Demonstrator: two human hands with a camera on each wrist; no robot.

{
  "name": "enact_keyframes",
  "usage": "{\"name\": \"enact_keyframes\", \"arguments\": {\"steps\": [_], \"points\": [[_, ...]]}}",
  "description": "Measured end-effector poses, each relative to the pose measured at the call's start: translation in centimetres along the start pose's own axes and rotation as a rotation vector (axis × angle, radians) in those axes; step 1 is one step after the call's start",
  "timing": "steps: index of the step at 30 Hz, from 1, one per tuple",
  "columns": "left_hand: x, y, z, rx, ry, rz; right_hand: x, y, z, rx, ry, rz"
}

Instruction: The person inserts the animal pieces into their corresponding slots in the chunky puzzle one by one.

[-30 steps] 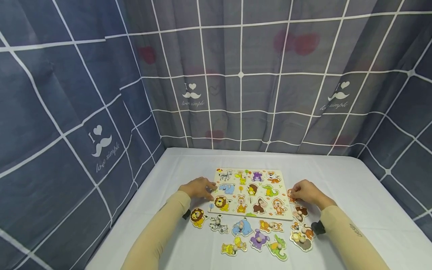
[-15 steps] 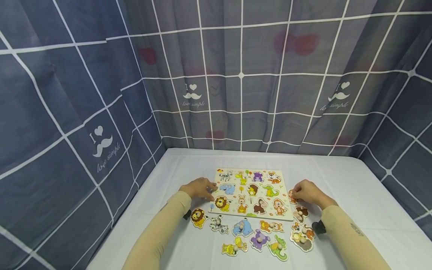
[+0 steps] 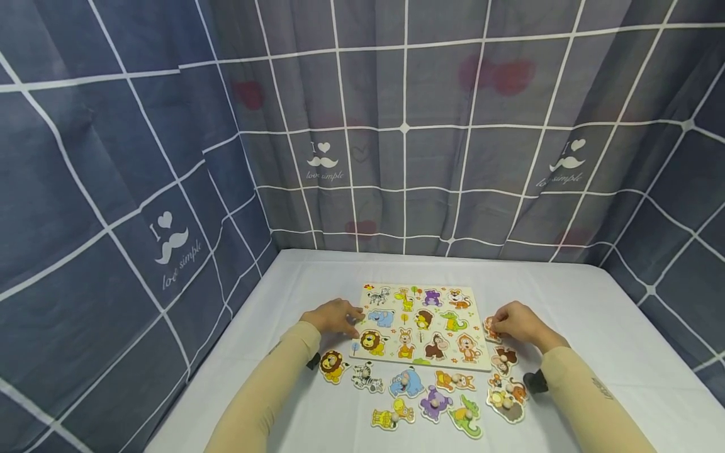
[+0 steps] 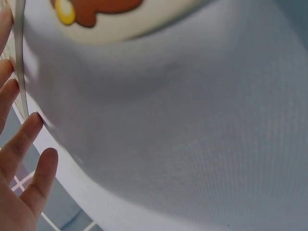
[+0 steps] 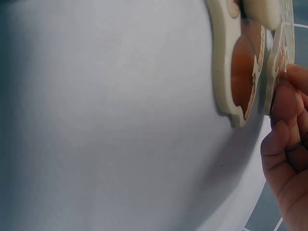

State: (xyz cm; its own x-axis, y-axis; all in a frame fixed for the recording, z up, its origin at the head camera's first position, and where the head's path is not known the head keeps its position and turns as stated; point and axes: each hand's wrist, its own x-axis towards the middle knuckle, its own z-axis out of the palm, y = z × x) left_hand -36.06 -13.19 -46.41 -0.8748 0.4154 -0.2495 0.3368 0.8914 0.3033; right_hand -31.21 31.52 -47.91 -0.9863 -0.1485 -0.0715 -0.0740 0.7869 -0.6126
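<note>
A flat puzzle board [image 3: 393, 345] printed with animals lies on the white table. My left hand [image 3: 335, 316] rests at its left edge, fingers spread, fingertips touching the rim; the left wrist view shows the fingers [image 4: 21, 144] nearly straight. Beyond the board's right edge, my right hand [image 3: 518, 324] pinches an orange animal puzzle piece [image 3: 490, 328], partly hidden by the fingers. The right wrist view shows the fingers [image 5: 284, 103] curled at that piece. A brown animal piece [image 3: 504, 360] lies just below it, nearer me.
Knobbed pieces lie along the front: lion [image 3: 332, 366], zebra [image 3: 367, 377], elephant [image 3: 415, 379], kangaroo [image 3: 466, 381], giraffe [image 3: 385, 418], purple hippo [image 3: 432, 410], crocodile [image 3: 470, 428]. Right of these, a hedgehog piece [image 3: 514, 413] and a tiger piece [image 3: 519, 392] touch or overlap. A checked curtain [image 3: 374, 157] surrounds the table.
Both hands stay almost in place. The right hand has shifted very slightly rightward, and a little more of the orange piece shows beside its fingers.
</note>
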Motion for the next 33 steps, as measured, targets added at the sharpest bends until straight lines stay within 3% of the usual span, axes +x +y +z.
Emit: {"name": "enact_keyframes", "arguments": {"steps": [33], "points": [[-0.01, 0.06, -0.29, -0.002, -0.018, -0.013, -0.3, -0.66, 0.01, 0.04, -0.005, -0.058]]}}
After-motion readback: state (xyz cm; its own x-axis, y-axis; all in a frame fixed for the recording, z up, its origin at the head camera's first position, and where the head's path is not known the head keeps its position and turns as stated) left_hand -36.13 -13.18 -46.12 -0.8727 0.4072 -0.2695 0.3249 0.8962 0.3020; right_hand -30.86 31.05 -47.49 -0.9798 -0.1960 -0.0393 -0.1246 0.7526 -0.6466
